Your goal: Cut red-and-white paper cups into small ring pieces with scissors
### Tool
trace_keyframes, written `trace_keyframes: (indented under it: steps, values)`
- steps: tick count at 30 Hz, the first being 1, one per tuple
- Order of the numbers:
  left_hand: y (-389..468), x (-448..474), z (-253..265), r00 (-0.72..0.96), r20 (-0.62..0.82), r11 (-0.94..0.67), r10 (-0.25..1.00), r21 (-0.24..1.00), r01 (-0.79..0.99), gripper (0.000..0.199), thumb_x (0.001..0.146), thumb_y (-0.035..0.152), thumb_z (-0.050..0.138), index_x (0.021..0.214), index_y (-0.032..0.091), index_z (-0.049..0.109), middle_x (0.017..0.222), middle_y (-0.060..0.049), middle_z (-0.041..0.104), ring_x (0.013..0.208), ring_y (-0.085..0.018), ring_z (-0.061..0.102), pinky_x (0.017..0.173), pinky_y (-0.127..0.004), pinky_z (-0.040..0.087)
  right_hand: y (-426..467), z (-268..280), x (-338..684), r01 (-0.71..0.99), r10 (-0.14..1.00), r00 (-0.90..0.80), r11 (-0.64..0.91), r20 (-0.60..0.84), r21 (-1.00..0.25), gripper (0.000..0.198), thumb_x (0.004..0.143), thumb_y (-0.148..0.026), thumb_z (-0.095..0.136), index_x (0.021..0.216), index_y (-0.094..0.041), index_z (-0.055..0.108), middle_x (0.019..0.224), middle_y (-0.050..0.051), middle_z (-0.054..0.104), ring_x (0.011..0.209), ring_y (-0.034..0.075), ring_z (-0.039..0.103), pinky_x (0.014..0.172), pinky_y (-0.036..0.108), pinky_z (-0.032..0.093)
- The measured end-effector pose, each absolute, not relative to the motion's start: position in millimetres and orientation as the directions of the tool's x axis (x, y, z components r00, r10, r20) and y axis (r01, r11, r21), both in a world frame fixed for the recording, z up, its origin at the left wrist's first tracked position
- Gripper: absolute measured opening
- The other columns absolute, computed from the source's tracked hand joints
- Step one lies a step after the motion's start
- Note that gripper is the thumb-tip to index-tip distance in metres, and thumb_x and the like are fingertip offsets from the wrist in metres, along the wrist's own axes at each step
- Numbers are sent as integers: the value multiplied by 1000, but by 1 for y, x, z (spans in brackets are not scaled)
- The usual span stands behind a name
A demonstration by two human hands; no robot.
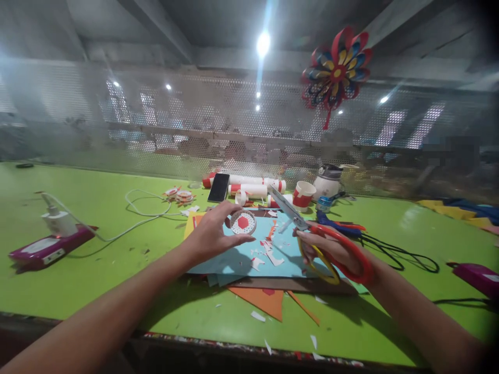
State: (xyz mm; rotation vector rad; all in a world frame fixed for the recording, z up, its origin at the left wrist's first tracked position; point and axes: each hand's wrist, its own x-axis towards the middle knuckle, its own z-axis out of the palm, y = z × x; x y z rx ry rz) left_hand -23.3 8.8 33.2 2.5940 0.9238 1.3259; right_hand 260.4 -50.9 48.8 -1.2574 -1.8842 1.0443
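Observation:
Between the fingers and thumb of my left hand (214, 228) is a small round paper disc (243, 223), white with dark specks, a raised rim and a red hexagon in the middle. My right hand (325, 246) grips a pair of scissors (289, 208) with one red and one yellow handle loop; the blades point up and away to the left. The scissors are apart from the disc. Below both hands lies a light blue paper sheet (234, 259) strewn with red and white paper scraps (268, 252).
Behind the sheet are a phone (219, 187), red-and-white paper tubes (249, 190), a paper cup (303, 195) and a white jug (326, 182). A blue glue gun (337, 224) lies right. Purple power strips (50, 248) with cables flank the green table (128, 280). A paper flower (338, 72) hangs above.

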Motion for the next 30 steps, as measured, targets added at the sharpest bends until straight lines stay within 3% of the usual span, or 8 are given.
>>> trace_keyframes:
  steps: [4,8,11,16,18,22,26,30]
  values:
    - [8,-25,35,433,732,-816,526,292,498,60,67,50,76,110,14,55,98,-9,66,77,-19,60,71,-34,48,-49,46,264,425,940,-327,238,97,-873,35,88,-53,52,74,-22,57,77,3,59,77,20,60,80,37,49]
    - [6,-27,35,443,742,-823,504,258,506,61,66,51,75,111,15,56,97,-9,68,77,-19,62,72,-35,48,-45,46,267,386,940,-334,207,72,-899,43,88,-61,43,91,-20,56,88,6,60,79,20,61,76,37,52]
    - [6,-28,35,448,738,-829,505,270,489,61,67,52,75,113,16,56,98,-9,69,79,-20,63,73,-35,49,-46,52,263,387,924,-380,202,43,-900,52,90,-65,30,103,-19,53,84,6,60,74,19,61,70,36,54]
    - [9,-28,34,431,719,-820,545,348,455,60,68,45,76,116,16,55,108,-11,68,89,-22,64,79,-37,51,-47,58,255,583,927,-375,253,21,-772,49,91,-63,31,81,-22,57,73,4,60,69,19,59,70,34,51]
    - [10,-28,33,418,713,-809,562,371,456,59,69,42,76,118,17,54,113,-12,66,97,-23,63,85,-39,50,-47,57,255,708,954,-297,241,29,-664,42,87,-61,44,86,-22,61,72,4,62,70,23,60,70,37,48]
    - [13,-28,29,393,651,-757,649,503,417,57,73,35,73,122,18,52,120,-12,63,103,-22,62,87,-38,52,-49,52,266,856,980,-188,196,66,-478,52,77,-60,59,112,-21,60,98,12,67,90,34,60,77,44,44]
    - [15,-25,29,393,505,-629,768,710,317,55,74,29,71,125,18,51,125,-11,60,106,-22,61,91,-39,51,-55,52,276,875,967,-253,234,12,-424,49,83,-57,53,116,-22,59,108,10,67,93,30,61,79,39,46]
    - [16,-21,33,396,353,-443,848,881,164,54,72,26,70,122,16,52,124,-13,59,109,-24,60,94,-41,49,-61,56,276,926,966,-254,230,-45,-299,55,81,-61,52,122,-24,56,119,11,62,104,33,56,85,44,43]
